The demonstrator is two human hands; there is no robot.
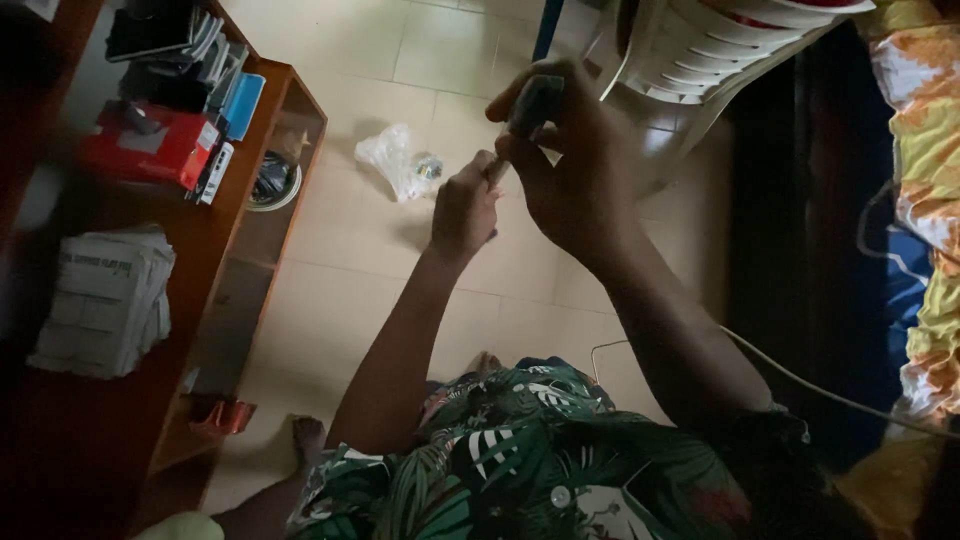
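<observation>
Head view: right hand [575, 170] fingers [520, 150] grip a small dark object [537, 100]; left hand [465, 210] clenched just below.

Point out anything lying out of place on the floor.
A crumpled clear plastic bag lies loose on the tiled floor, beyond the hands. A thin white cable also trails across the floor past the right arm.

— Clearance about the hands [530, 170]?

— Open tiled floor [340, 290] below and ahead. A plastic bag [395, 160] lies on it, just left.

— Obstructions?

— Wooden shelf [235, 230] along the left, stacked with boxes [150, 145] and papers [105, 300]. White chair [700, 60] close on the right; bed [925, 200] beyond. A cable [830, 395] crosses lower right.
</observation>
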